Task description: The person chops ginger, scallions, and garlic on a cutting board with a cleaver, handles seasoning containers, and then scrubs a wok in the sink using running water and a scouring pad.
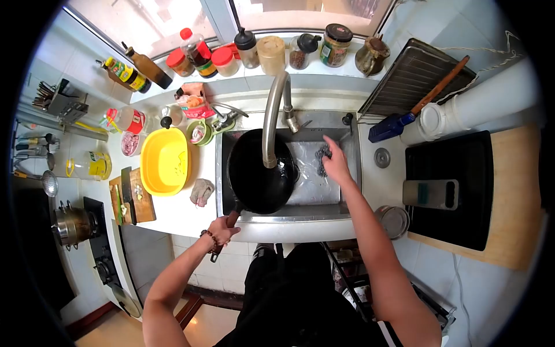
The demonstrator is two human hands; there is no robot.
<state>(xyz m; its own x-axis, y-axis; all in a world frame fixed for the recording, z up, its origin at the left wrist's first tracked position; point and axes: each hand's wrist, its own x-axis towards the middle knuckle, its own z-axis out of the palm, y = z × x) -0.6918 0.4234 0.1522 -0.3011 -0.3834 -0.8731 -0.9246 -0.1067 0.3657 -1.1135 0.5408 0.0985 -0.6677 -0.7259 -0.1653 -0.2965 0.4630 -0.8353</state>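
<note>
A black wok (pixel 260 179) rests in the left part of the metal sink (pixel 318 209), under the curved faucet (pixel 270 127). Closed around the wok's wooden handle (pixel 232 219) is my left hand (pixel 221 231), at the sink's front edge. My right hand (pixel 336 163) reaches over the right part of the sink. Its fingers are at a dark wire scrubber (pixel 322 161), with the index finger stretched out. The scrubber lies beside and partly under the fingers, and no firm grip on it shows.
Left of the sink are a yellow basin (pixel 165 162), a grey cloth (pixel 202 192) and a knife (pixel 128 194) on a cutting board (pixel 144 208). Jars and bottles line the windowsill. At the right stand a rack (pixel 404 75) and a black tray (pixel 451 225).
</note>
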